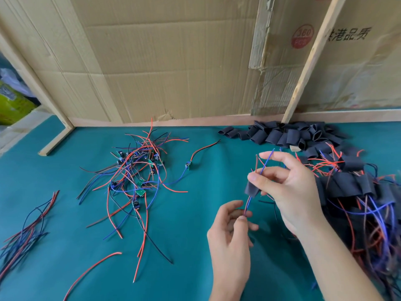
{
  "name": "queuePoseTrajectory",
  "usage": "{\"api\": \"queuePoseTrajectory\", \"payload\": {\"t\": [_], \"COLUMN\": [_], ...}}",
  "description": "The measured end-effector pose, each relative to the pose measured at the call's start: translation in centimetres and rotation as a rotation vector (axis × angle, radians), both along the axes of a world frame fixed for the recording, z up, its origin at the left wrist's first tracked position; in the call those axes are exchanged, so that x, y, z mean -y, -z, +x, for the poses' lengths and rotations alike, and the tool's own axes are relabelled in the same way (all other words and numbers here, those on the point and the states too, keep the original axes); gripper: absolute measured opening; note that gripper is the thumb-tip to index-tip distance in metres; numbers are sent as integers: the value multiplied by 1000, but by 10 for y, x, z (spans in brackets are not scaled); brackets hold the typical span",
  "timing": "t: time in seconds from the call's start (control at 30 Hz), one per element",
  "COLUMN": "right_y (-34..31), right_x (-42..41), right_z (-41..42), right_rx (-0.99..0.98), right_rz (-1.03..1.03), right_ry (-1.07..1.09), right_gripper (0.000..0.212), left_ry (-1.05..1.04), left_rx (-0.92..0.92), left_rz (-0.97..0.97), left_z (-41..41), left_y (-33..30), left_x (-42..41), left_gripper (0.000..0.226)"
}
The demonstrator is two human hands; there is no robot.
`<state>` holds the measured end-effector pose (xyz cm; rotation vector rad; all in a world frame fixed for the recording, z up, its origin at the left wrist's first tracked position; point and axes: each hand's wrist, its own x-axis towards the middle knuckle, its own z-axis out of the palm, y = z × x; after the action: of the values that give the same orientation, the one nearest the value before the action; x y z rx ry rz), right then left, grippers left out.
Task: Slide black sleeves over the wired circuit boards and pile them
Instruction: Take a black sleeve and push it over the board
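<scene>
- Nearest the camera, left hand (233, 230) pinches the lower red and blue wire ends (246, 208) between thumb and forefinger; other fingers loosely curled.
- Just above those fingertips, right hand (288, 185) pinches the black sleeve (251, 189) with thumb and forefinger, upper wires (263, 165) passing between its fingers.
- Sleeve sits mid-wire between both hands, held over the teal mat (184, 246); long axis near upright, tilted slightly, top end pointing away and right.
- Board itself not visible, probably inside the sleeve; cannot tell.
- Risk: tugging wires too hard could pull the board through or strain solder joints.
- Risk: loose pinch lets the sleeve slide off.
- Beyond the right fingers: finished pile (355, 192), then empty sleeves (282, 134); unsleeved boards (138, 168) far left.
</scene>
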<state>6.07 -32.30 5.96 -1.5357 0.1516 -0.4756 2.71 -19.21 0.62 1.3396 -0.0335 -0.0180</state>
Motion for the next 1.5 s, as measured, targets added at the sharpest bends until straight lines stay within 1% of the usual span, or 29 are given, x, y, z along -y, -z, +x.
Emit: {"api": "queuePoseTrajectory", "payload": {"t": [0.07,0.17,0.27,0.43,0.6,0.7,0.77,0.87,0.97,1.07,1.1,1.27,1.37,1.5], "right_y": [-1,-2,3,16,21,24,25,24,20,19,19,21,21,23], "right_x": [2,4,1,-10,-13,-18,-20,-19,-13,-7,-6,-7,-7,-9], "right_z": [0,-1,-3,-3,-2,-1,-1,-2,-3,-5,-5,-4,-4,-4], "right_rx": [45,69,42,-101,-122,-127,-128,-141,-175,-231,-237,-216,-212,-204], "right_rz": [35,56,57,-143,-152,-216,-192,-112,-25,68,78,50,-12,37], "right_ry": [38,37,-12,-73,-17,30,36,-28,-181,-340,-343,-245,-221,-199], "right_gripper": [39,39,38,33,27,26,24,22,20,32,32,14,12,9], "left_ry": [9,17,-17,-84,-103,-108,-105,-115,-147,-182,-185,-178,-152,-78], "left_rx": [23,30,24,67,90,102,105,114,109,100,100,109,108,114], "left_rz": [37,68,11,40,61,89,99,103,66,8,-6,-26,-34,-17], "left_z": [-1,0,2,4,3,3,3,2,3,5,5,3,3,1], "left_y": [1,4,5,10,11,10,10,11,11,12,11,11,10,9], "left_x": [0,0,-1,2,2,2,2,3,2,2,2,2,1,1], "left_gripper": [20,30,28,30,33,40,42,40,37,30,29,24,24,30]}}
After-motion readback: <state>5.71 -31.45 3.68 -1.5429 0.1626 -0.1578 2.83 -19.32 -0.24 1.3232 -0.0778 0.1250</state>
